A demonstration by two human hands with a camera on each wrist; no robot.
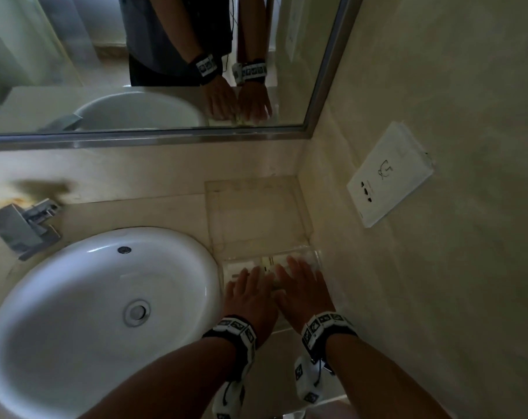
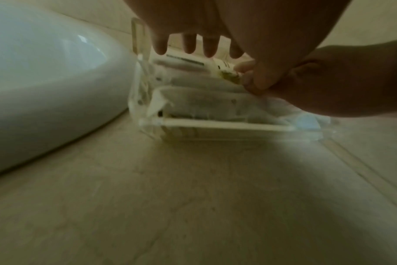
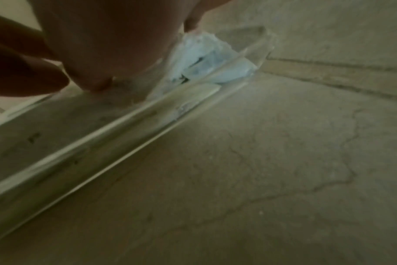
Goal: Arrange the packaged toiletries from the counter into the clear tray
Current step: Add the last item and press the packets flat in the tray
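Both hands lay flat on the packets in the clear tray, which sat on the counter between one sink and the wall. Left hand had fingers spread, gripping nothing; right hand pressed likewise, thumb touching a wrapped packet. Packets overlapped; I couldn't count them.

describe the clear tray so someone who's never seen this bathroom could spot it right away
Start at the white sink; on the counter to its right, by the side wall, sits the clear tray. Both hands are over it. Unlike the bare counter around it, it is see-through and filled with pale packets.
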